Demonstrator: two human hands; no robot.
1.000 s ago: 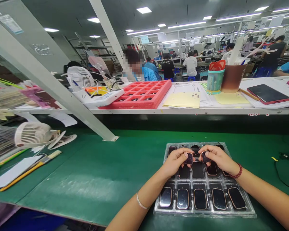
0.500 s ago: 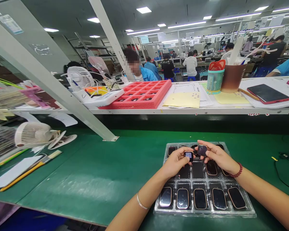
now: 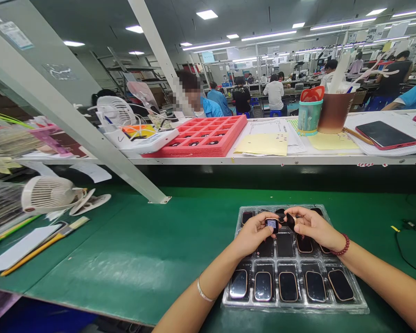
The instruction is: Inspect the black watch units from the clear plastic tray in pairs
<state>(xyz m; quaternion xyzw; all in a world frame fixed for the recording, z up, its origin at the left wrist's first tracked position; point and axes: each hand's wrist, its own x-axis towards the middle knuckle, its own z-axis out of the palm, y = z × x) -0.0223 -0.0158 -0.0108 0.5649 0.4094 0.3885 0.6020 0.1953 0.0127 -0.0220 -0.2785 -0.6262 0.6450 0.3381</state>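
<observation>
My left hand (image 3: 254, 233) is closed on a small smartwatch body (image 3: 272, 225) whose lit screen shows a QR code. In my right hand (image 3: 314, 226) a second smartwatch body (image 3: 290, 221), dark-screened, is pinched and turned nearly edge-on. Both hands are over a clear plastic tray (image 3: 294, 306) with rows of compartments. Several dark-screened smartwatch bodies with gold rims, such as one in the front row (image 3: 288, 286), lie in it. My right hand hides part of the tray's back rows.
A raised white shelf (image 3: 319, 160) runs behind the green bench (image 3: 125, 259), bearing a red foam tray (image 3: 225, 138), a phone (image 3: 386, 134) and a brown cup (image 3: 335, 113). To the left are a small fan (image 3: 48, 194) and a yellow-handled brush (image 3: 38, 252). A black cable (image 3: 411, 261) lies right.
My right hand has turned its smartwatch body from face-on to nearly edge-on. My left hand and the tray have stayed almost still.
</observation>
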